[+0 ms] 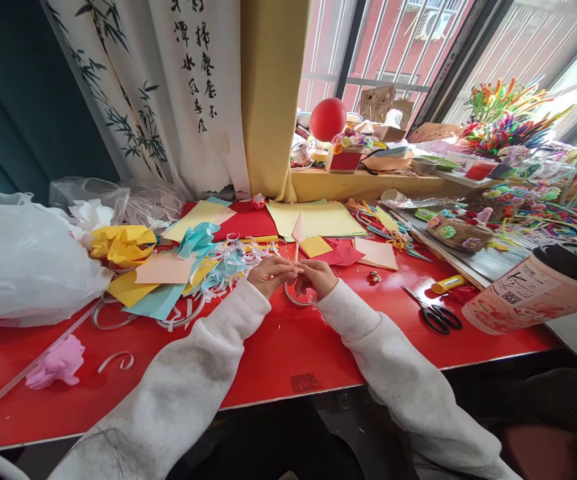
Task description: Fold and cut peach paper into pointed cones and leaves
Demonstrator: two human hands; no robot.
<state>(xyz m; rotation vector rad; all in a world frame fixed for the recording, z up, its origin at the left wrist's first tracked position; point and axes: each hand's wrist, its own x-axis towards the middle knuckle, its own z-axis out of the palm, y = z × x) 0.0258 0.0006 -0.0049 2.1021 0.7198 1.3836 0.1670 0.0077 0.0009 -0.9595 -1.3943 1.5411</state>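
Note:
My left hand (271,273) and my right hand (317,276) meet above the middle of the red table, fingertips pinched together. Between them they hold a thin pale strip, whose upright part (297,252) rises to a pale pink pointed paper piece (299,228). Below the fingers a whitish curved loop (299,303) shows; whether it joins the strip I cannot tell. Just beyond my hands lie a yellow paper square (315,246) and red paper pieces (342,253). White paper shreds (251,257) spread left of my left hand.
Black scissors (435,316), a yellow glue stick (449,285) and a large drink cup (533,290) stand or lie at right. On the left are coloured papers (165,268), a pink crumpled paper (58,362) and a white plastic bag (28,260). Craft items crowd the windowsill.

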